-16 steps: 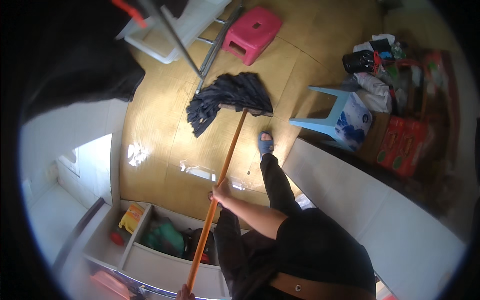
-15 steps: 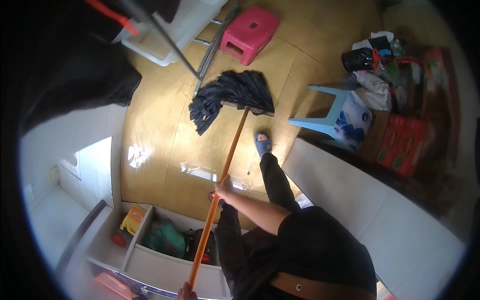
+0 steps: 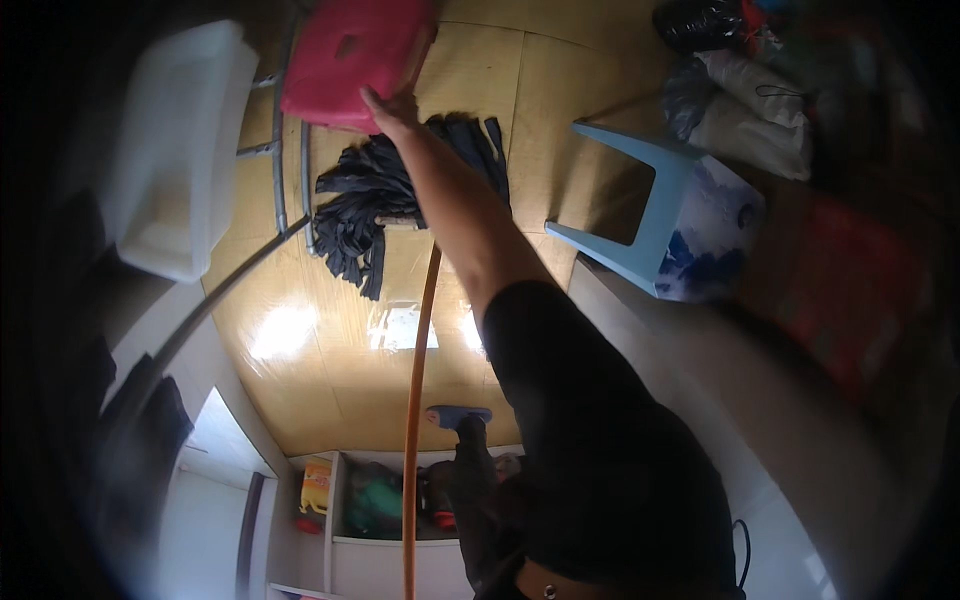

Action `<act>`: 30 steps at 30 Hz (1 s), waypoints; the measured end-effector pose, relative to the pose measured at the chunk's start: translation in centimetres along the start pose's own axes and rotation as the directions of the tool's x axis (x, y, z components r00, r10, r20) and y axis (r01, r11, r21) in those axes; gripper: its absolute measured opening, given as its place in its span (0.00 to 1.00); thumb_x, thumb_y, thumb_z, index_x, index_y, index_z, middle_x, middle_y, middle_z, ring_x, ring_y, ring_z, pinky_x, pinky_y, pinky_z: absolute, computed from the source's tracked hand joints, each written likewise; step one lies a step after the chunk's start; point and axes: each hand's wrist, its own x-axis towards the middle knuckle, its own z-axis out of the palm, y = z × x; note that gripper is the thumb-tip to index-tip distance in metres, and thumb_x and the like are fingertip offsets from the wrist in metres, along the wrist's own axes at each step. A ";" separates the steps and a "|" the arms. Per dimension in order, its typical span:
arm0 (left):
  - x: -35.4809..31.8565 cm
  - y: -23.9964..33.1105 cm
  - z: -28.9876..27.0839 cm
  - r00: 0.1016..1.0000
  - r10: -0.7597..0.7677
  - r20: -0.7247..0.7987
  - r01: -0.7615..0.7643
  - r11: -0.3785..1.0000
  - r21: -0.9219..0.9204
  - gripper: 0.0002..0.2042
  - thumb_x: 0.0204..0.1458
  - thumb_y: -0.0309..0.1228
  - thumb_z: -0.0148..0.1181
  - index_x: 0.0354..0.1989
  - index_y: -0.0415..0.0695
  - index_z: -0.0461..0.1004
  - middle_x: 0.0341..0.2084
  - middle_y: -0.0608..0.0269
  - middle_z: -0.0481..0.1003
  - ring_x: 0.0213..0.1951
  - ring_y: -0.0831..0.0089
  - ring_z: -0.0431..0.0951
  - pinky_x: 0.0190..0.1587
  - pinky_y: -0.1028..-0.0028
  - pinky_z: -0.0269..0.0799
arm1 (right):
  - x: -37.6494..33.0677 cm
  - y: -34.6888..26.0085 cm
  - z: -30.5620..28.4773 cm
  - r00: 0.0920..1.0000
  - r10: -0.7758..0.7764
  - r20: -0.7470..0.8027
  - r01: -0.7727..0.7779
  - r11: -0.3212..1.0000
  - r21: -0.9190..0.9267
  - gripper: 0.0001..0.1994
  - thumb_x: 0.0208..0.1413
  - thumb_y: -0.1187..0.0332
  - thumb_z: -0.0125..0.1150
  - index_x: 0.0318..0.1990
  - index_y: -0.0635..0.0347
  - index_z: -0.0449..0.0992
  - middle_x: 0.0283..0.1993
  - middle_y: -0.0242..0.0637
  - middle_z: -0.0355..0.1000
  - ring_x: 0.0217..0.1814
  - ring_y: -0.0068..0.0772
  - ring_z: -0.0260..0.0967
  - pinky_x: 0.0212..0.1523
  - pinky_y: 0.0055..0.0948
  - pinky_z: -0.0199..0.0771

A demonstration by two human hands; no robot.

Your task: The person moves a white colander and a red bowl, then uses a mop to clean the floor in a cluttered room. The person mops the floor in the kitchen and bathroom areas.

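My right hand (image 3: 396, 112) reaches far forward and grips the near edge of a pink plastic stool (image 3: 350, 75). The thumb lies along the stool's side; the other fingers are mostly hidden. Below the stool, a mop head of black cloth strips (image 3: 350, 185) spreads on the floor, partly covered by my forearm. From it an orange-brown mop handle (image 3: 416, 400) runs down to the lower edge of the picture. My left hand is out of view.
A light blue stool with a patterned seat (image 3: 705, 235) lies on its side at the right, with bags (image 3: 760, 110) behind it. White tub (image 3: 185, 150) and metal frame (image 3: 280, 150) stand left. Open cabinet compartments (image 3: 335, 500) hold goods near my foot. The tan floor (image 3: 350, 390) shines.
My right hand has left the mop handle and taken hold of the pink stool. My left hand has dropped out of view. The view has shifted, and my slippered foot is farther back.
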 end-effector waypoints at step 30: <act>11.5 26.6 -14.4 0.979 0.198 -0.057 -0.201 0.978 -0.049 0.18 0.54 0.45 0.62 0.41 0.41 0.77 0.31 0.44 0.80 0.39 0.45 0.82 0.38 0.50 0.76 | 16.0 7.4 -68.3 0.993 -0.045 -0.113 -0.114 -0.022 -0.993 0.38 0.59 0.41 0.55 0.71 0.55 0.61 0.70 0.49 0.63 0.72 0.50 0.60 0.70 0.47 0.60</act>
